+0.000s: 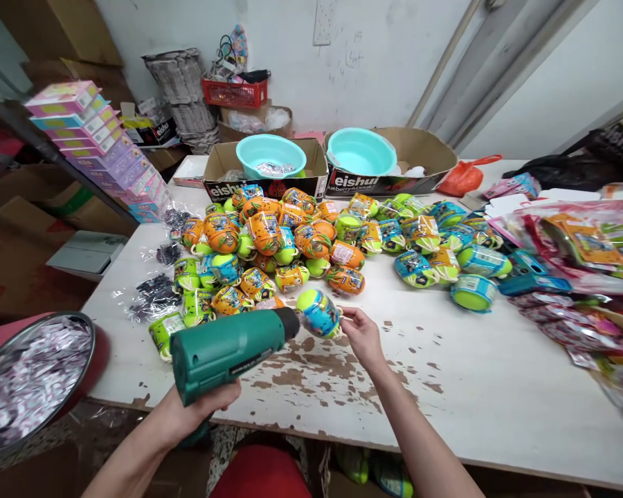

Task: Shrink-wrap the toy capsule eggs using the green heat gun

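Observation:
My left hand (pixel 208 408) is wrapped round the handle of a green heat gun (pixel 228 346), whose black nozzle points right. Just off the nozzle is a green egg-shaped capsule with a blue printed wrap (pixel 322 315). My right hand (pixel 362 337) pinches a pale cord at that capsule's right end, holding it above the worn part of the table. Behind both hands lies a heap of similar capsules (pixel 264 232) in orange, green and blue wraps. More wrapped capsules (pixel 420 232) spread to the right.
A metal bowl of small sachets (pixel 36 373) stands at the lower left. Two turquoise basins (pixel 362 152) sit in cartons along the wall. Stacked pink and purple boxes (pixel 104 149) rise at the left. Packaged goods (pixel 592 249) crowd the table's right end.

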### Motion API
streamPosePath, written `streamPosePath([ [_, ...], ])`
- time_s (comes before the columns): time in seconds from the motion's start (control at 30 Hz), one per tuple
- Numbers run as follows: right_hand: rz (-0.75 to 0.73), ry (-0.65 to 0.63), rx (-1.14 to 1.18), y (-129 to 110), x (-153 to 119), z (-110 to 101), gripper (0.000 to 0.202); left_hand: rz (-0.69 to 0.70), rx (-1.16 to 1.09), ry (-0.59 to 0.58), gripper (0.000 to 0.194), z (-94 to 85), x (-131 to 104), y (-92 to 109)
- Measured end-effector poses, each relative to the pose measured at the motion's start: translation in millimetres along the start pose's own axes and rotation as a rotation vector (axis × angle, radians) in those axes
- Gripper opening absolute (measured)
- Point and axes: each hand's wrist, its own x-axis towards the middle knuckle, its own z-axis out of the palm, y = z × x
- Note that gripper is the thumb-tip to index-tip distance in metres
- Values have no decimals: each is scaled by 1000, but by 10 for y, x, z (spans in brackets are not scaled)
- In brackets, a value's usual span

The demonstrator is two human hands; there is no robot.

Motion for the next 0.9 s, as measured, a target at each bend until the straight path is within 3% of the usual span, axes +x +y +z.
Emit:
streamPosePath([
  [0.1,-160,-42,-218,-57,-37,-65,26,6,-11,-26,22,33,20,-47],
  [0.17,-186,-66,-263,-75,-64,-100,23,46,0,-10,23,40,51,-56],
  [0.3,-124,-9,-213,-55,-95,-162,26,20,90,35,26,-14,26,-119],
  [0.4,-109,52,-212,-26,-103,-171,27,-19,119,-14,27,-15,-59,-155],
  [0.5,-109,18,-228,-21,-138,-138,25,-8,52,-49,24,58,-55,-133],
  [0.6,-20,-59,-139,-12,-216,-111,24,25,-32,11,24,106,28,-146],
  [0.67,68,-33,-27,29,-281,-102,30,-3,-29,44,24,108,39,-218],
  [0.8,162,142,78,171,-430,-9,37,-92,-7,-93,21,159,-114,-376],
  [0.9,206,108,64,213,-609,81,36,-79,-55,-150,21,214,-186,-361],
])
